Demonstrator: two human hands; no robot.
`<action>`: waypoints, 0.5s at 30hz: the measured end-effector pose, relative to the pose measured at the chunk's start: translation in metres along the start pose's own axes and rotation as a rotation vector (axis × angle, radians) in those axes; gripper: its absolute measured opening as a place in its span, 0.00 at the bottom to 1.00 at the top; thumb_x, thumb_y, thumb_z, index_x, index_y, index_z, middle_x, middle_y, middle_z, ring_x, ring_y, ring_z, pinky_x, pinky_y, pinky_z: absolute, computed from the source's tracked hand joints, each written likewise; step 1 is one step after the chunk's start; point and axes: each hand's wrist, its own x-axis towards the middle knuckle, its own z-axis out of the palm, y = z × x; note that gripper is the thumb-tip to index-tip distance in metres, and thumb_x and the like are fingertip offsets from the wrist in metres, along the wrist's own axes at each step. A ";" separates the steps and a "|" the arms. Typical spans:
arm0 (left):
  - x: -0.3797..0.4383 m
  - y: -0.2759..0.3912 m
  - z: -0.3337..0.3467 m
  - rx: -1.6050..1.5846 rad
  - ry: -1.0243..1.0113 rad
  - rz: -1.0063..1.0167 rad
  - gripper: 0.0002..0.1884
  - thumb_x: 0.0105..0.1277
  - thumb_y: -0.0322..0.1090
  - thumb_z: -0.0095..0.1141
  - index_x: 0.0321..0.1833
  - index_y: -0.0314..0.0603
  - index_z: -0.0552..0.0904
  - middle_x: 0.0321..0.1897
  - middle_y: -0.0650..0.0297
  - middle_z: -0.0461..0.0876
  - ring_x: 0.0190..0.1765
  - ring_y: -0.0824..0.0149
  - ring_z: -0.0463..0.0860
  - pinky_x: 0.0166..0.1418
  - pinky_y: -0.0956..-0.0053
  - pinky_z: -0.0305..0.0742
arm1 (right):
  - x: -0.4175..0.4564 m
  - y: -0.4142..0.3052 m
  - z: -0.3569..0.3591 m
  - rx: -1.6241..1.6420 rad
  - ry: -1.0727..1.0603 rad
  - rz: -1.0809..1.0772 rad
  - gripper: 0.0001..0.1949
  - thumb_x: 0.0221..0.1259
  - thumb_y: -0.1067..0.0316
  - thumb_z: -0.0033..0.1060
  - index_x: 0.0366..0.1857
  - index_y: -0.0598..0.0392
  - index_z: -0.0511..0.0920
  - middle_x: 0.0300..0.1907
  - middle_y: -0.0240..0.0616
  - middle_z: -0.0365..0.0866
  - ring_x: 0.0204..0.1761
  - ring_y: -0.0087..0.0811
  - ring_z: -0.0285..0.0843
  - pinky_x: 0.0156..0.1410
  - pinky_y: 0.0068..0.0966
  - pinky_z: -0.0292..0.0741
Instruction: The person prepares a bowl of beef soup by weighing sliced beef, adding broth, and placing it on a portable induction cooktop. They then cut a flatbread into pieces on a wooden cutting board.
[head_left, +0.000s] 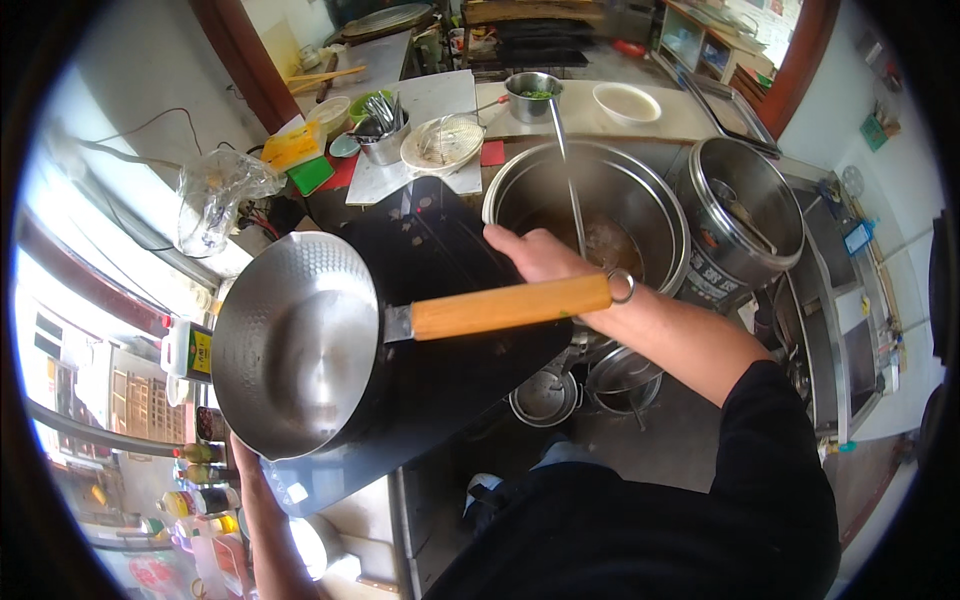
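A black glass induction cooktop (465, 375) lies at a slant in front of me. On it, at the left, sits an empty metal saucepan (300, 352) with a hammered wall, its wooden handle (514, 306) reaching right across my right wrist. My right hand (544, 253) grips the cooktop's far right edge; the thumb shows and most fingers are hidden. My left forearm comes up along the near left side, and only the edge of my left hand (244, 459) shows beside the cooktop, the rest hidden behind the saucepan. Its fingers cannot be seen.
A large steel stockpot (679, 232) with brown liquid and a long-handled tool stands beyond my right hand. Right of it is another tall steel pot (795, 251). A counter (574, 131) holds a bowl, a strainer and cutlery. Bottles line the left; smaller pots (534, 421) stand low down.
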 end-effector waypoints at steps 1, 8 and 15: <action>-0.003 -0.007 0.009 0.001 0.029 0.025 0.21 0.73 0.38 0.51 0.61 0.29 0.80 0.51 0.55 0.85 0.50 0.60 0.85 0.56 0.69 0.80 | 0.002 -0.013 -0.016 -0.044 -0.023 -0.004 0.37 0.70 0.37 0.52 0.25 0.74 0.82 0.21 0.41 0.81 0.28 0.27 0.75 0.38 0.34 0.72; 0.011 -0.040 0.077 -0.266 -0.246 0.015 0.20 0.63 0.31 0.49 0.54 0.25 0.81 0.48 0.48 0.86 0.46 0.55 0.88 0.55 0.64 0.85 | 0.092 -0.030 -0.096 -0.024 -0.104 -0.175 0.32 0.68 0.36 0.58 0.40 0.63 0.87 0.40 0.43 0.89 0.44 0.27 0.83 0.52 0.29 0.75; 0.060 -0.018 0.179 -0.467 -0.353 -0.093 0.19 0.62 0.34 0.51 0.50 0.25 0.81 0.45 0.47 0.87 0.46 0.53 0.88 0.54 0.62 0.85 | 0.183 -0.072 -0.165 -0.279 -0.105 -0.353 0.29 0.72 0.45 0.58 0.68 0.54 0.75 0.63 0.34 0.81 0.62 0.24 0.76 0.67 0.23 0.72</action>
